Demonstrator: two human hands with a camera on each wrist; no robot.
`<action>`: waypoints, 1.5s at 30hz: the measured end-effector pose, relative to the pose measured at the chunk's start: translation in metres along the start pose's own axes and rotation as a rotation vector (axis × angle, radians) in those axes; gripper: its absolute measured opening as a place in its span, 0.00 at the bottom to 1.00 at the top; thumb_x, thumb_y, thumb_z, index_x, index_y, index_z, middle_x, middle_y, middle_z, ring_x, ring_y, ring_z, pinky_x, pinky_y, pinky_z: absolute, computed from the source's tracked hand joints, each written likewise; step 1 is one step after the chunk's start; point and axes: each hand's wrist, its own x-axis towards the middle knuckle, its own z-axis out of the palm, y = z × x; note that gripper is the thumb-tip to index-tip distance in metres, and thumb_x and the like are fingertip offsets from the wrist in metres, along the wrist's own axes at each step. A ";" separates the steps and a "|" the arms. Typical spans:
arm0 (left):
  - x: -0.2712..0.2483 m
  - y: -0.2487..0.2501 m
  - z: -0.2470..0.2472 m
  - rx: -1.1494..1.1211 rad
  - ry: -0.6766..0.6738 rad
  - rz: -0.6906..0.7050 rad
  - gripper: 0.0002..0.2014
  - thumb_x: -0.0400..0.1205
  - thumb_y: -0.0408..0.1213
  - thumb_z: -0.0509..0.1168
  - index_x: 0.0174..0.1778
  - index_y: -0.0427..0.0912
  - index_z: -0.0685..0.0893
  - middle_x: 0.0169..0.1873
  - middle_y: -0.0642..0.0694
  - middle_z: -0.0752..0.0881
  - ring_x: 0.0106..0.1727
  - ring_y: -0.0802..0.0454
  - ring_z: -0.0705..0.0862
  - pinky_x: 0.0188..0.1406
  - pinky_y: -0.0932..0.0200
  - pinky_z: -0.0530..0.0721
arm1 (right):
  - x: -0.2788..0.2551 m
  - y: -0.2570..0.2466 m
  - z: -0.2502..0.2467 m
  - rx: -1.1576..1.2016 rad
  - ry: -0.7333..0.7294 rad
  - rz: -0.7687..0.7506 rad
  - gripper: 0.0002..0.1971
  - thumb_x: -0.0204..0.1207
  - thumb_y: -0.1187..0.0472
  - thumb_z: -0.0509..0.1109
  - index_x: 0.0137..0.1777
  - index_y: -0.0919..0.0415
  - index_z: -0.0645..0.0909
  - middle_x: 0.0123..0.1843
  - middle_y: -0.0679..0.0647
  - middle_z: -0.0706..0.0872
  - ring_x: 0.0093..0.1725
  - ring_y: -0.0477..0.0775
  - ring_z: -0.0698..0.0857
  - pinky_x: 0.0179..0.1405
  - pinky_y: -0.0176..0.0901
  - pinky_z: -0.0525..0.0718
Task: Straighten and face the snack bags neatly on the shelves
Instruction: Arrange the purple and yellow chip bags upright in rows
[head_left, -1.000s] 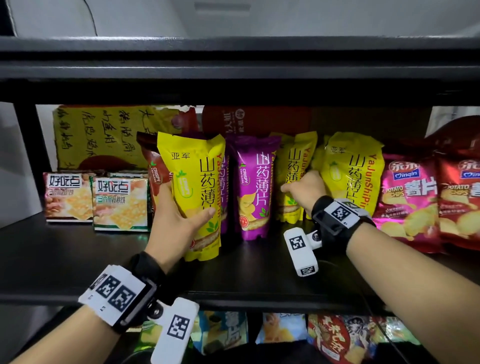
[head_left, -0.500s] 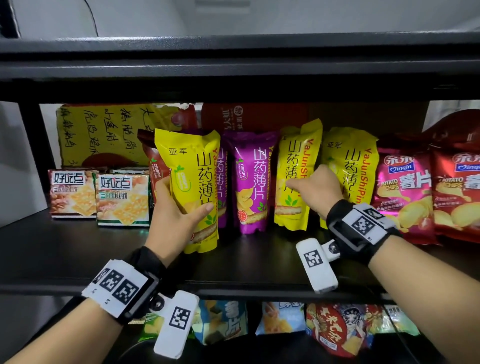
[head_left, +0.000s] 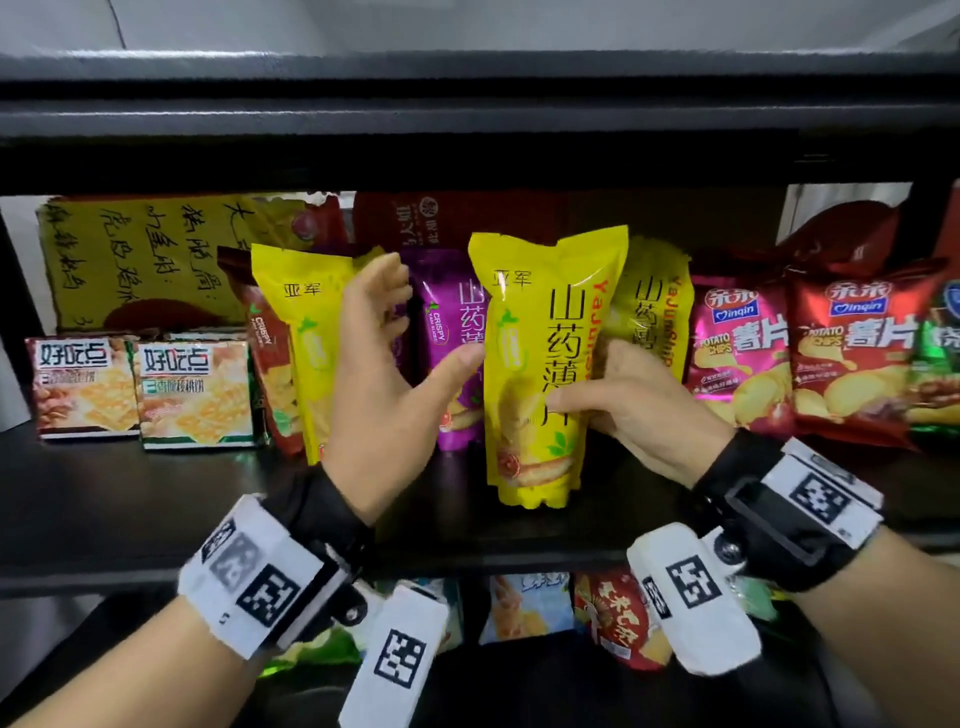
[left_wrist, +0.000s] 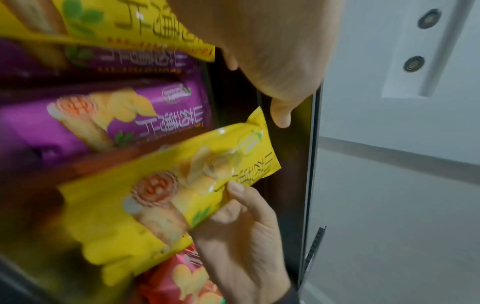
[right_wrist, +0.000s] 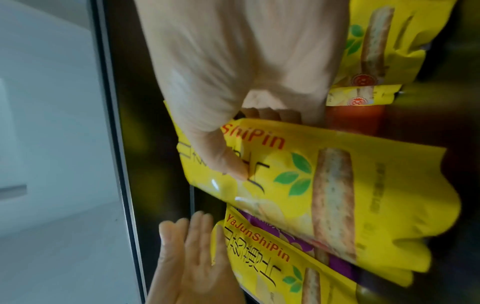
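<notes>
In the head view my right hand (head_left: 597, 402) grips a yellow yam-chip bag (head_left: 535, 338) at its right edge, thumb on the front and fingers behind. The bag stands upright, in front of the row. My left hand (head_left: 400, 332) is open with fingers spread, between that bag and another yellow bag (head_left: 301, 338) on the left, gripping nothing. A purple bag (head_left: 457, 332) shows behind it. The right wrist view shows the thumb pressed on the held bag (right_wrist: 337, 185) and my left hand (right_wrist: 182, 257) flat below. The left wrist view shows the same bag (left_wrist: 155, 195).
On the black shelf (head_left: 130, 493), two cracker packs (head_left: 195, 395) stand at the left. A further yellow bag (head_left: 654, 306), a pink chip bag (head_left: 737, 353) and a red one (head_left: 852, 353) fill the right. The upper shelf edge (head_left: 467, 130) hangs close above. More bags (head_left: 524, 608) lie below.
My right hand has taken hold of a yellow bag and drawn it forward and left out of the row. My left hand has let go of the left yellow bag and opened.
</notes>
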 end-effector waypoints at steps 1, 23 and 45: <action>0.002 0.004 0.007 -0.037 -0.033 -0.107 0.42 0.73 0.52 0.77 0.79 0.48 0.65 0.71 0.55 0.76 0.73 0.62 0.76 0.71 0.65 0.76 | -0.002 0.000 0.001 0.016 -0.067 -0.010 0.26 0.72 0.80 0.71 0.70 0.65 0.77 0.64 0.60 0.88 0.66 0.60 0.86 0.72 0.64 0.79; 0.043 0.001 0.048 -0.489 0.065 -0.369 0.09 0.84 0.36 0.71 0.41 0.39 0.92 0.42 0.37 0.93 0.46 0.36 0.92 0.48 0.39 0.92 | 0.037 -0.030 0.030 -0.014 0.240 -0.283 0.48 0.70 0.29 0.59 0.52 0.85 0.70 0.57 0.86 0.76 0.53 0.84 0.79 0.55 0.80 0.79; -0.004 -0.019 0.026 -0.457 -0.390 -0.376 0.33 0.70 0.34 0.79 0.72 0.44 0.78 0.60 0.47 0.91 0.60 0.48 0.90 0.56 0.57 0.88 | 0.005 0.011 0.011 -0.020 -0.122 -0.199 0.27 0.75 0.43 0.69 0.73 0.47 0.74 0.72 0.49 0.84 0.71 0.51 0.82 0.73 0.65 0.78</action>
